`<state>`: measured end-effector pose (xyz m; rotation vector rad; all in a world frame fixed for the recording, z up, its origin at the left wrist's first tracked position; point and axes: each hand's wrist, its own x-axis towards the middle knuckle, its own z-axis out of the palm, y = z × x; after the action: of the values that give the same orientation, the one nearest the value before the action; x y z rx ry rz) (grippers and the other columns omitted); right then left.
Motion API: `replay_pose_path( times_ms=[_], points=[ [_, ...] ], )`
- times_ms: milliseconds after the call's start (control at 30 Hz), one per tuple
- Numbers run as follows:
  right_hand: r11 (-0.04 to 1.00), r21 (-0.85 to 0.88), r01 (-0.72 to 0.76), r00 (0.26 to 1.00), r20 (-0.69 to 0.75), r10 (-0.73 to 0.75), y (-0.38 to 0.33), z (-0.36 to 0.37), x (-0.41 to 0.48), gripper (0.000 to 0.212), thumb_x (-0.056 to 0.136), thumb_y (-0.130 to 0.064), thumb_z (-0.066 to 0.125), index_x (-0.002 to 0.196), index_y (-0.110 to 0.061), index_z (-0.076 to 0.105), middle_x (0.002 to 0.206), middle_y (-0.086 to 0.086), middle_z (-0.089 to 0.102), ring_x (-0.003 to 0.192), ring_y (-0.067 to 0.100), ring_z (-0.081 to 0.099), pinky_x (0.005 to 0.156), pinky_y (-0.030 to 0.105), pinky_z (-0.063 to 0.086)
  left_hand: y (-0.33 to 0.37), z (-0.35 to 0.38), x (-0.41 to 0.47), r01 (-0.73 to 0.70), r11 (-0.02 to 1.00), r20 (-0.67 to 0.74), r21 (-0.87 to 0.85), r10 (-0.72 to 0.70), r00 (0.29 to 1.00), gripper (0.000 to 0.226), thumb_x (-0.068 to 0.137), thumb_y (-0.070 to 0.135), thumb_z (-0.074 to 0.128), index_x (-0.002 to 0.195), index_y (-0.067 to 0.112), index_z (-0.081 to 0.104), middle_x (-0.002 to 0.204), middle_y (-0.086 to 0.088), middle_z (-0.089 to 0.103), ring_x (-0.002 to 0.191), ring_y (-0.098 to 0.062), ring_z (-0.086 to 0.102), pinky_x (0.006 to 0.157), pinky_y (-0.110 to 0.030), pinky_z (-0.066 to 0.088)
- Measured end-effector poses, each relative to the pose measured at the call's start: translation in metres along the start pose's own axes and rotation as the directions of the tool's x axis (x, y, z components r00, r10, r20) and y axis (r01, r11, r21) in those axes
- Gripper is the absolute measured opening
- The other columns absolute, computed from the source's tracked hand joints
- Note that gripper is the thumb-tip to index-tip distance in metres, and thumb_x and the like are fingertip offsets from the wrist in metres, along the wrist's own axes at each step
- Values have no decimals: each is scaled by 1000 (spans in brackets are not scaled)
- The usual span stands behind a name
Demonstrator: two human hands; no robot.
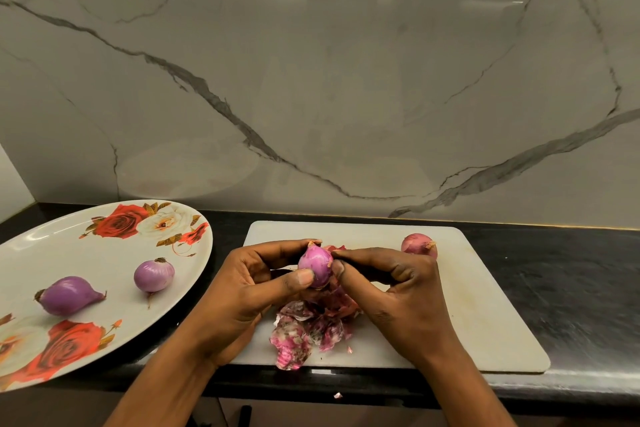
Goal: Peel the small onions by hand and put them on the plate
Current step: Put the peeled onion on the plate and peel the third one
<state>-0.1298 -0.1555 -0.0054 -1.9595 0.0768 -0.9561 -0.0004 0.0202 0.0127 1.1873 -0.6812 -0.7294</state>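
I see a matt white board [467,305], plastic-looking, on a dark polished stone counter [571,288]. Left of the board, the rose-printed plate [86,263] is glossy; behind it, the marble-look wall [346,80] gleams. On the board, the skins [304,329] look papery, dry.

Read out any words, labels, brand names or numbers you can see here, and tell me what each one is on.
None: no text, number or sign can be read anywhere in this view.
The plate bears only painted roses, no lettering.
The cutting board, the onion being peeled, the counter and the marble wall carry no print or label.
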Motion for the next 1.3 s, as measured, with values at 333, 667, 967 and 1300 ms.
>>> replay_pose_path(
  times_ms=[333, 667, 967, 1300],
  points=[
    [1000, 25, -15, 1000, -12, 15, -3, 0, 1, 25, 87, -40, 74, 107, -28, 82, 96, -19, 81, 90, 3, 78, 78, 20, 62, -2, -3, 1, -2, 1000, 29, 14, 2, 1000, 47, 78, 6, 81, 124, 15, 77, 127, -14, 75, 121, -30, 71, 93, -31, 60],
    [1000, 4, -12, 1000, 16, 12, -3, 1, 1, 25, 89, -30, 81, 114, -23, 82, 105, -16, 81, 99, 4, 77, 84, 25, 63, -2, -4, 2, -24, 1000, 4, 17, 24, 1000, 47, 78, 6, 83, 123, 17, 77, 128, -12, 74, 120, -30, 71, 92, -32, 61],
    [997, -72, 9, 999, 42, -6, 2, 1, 1, 18, 93, -20, 78, 111, -20, 82, 101, -15, 80, 97, 5, 76, 83, 24, 63, -1, 0, 2, -10, 999, -50, 31, 12, 999, 51, 73, -3, 81, 122, 10, 74, 122, -13, 76, 111, -31, 75, 84, -31, 63],
    [993, -111, -31, 998, -67, 24, 3, 1, 3, 10, 93, -18, 79, 103, -20, 82, 90, -19, 78, 87, 2, 76, 76, 16, 60, -3, -7, 2, -18, 1000, 13, -6, 18, 1000, 57, 69, 20, 86, 125, 16, 75, 129, -16, 73, 119, -34, 71, 94, -36, 61]
  ],
)
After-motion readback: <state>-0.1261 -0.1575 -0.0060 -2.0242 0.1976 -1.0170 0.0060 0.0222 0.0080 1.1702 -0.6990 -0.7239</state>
